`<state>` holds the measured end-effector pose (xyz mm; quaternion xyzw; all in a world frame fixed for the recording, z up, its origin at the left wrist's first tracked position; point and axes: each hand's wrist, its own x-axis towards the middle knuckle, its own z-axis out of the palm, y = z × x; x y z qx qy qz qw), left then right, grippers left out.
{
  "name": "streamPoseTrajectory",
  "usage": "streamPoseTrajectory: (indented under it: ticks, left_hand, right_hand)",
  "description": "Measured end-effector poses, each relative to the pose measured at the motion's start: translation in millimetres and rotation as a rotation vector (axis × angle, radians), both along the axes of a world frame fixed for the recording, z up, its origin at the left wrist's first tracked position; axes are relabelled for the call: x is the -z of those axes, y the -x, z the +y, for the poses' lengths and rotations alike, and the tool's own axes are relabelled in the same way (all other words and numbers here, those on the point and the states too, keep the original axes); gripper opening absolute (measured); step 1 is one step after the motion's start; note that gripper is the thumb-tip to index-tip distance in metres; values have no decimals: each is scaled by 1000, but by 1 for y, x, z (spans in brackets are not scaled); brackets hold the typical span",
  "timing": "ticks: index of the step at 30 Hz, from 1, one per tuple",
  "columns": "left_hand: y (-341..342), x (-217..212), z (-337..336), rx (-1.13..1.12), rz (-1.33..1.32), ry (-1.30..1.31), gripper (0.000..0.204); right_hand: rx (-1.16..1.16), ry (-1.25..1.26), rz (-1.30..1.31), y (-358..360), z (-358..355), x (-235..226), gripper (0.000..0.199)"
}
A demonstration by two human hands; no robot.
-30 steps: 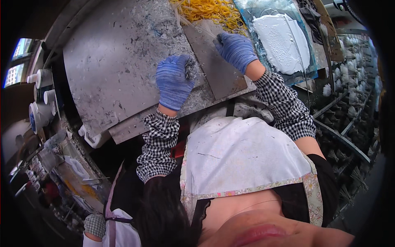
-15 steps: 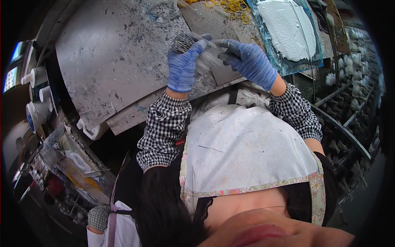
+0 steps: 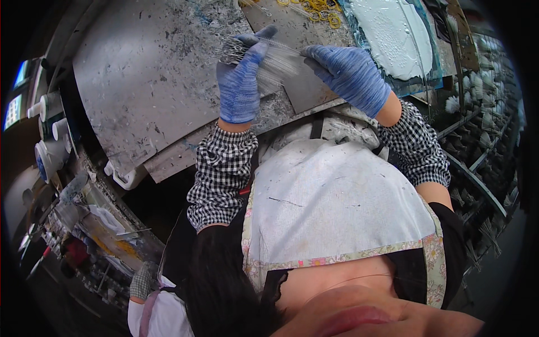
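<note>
My left hand point(image 3: 241, 87), in a blue glove with grey fingers, is closed around a bundle of thin wire brushes point(image 3: 276, 68). Their looped wire ends stick out on the left side of the fist, and the pale bristle ends fan out to the right. My right hand point(image 3: 353, 78), gloved the same way, is just right of the bristle ends with its fingers pressed together. Whatever its fingertips pinch, if anything, is too small to make out. Both hands are above the stained grey worktable point(image 3: 140, 84).
Yellow rings point(image 3: 320, 12) lie at the table's far side. Beside them, white paste point(image 3: 396, 39) is spread on a blue sheet. Racks of bristle bundles point(image 3: 483, 135) stand at right. White buckets point(image 3: 50, 154) are at left, and another person's sleeve point(image 3: 143, 281) shows lower left.
My right hand has moved right and drawn away from the bundle. My left hand has shifted slightly left and up with the wire brushes. The other person's sleeve has moved up and right.
</note>
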<state>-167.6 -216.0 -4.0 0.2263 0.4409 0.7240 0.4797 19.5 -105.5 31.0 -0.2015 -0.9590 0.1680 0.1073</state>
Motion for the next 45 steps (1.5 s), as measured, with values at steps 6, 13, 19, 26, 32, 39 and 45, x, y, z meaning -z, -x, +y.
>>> streamPoseTrajectory:
  ticks: [6, 13, 19, 26, 32, 39, 45]
  left_hand:
    - [1, -2, 4, 4, 1237, -19, 15]
    - [-1, 6, 11, 133, 748, 204, 17]
    - [-9, 5, 10, 123, 127, 169, 16]
    - [-4, 6, 16, 127, -26, 419, 17]
    - [63, -29, 48, -153, 1333, 258, 36]
    - [96, -6, 139, 116, 2181, 626, 19]
    - [103, 5, 121, 309, 2260, 766, 18]
  right_hand:
    - [-28, -85, -215, 9, 10, -14, 17]
    - [213, -96, -19, 44, 61, 3, 12]
    - [370, -185, -322, 46, 66, 58, 24]
    - [260, 515, 25, 39, 17, 15, 24]
    - [238, 279, 6, 85, 53, 16, 24]
    - [454, 62, -55, 139, 65, 68, 18]
    - [313, -16, -193, 93, 46, 63, 24]
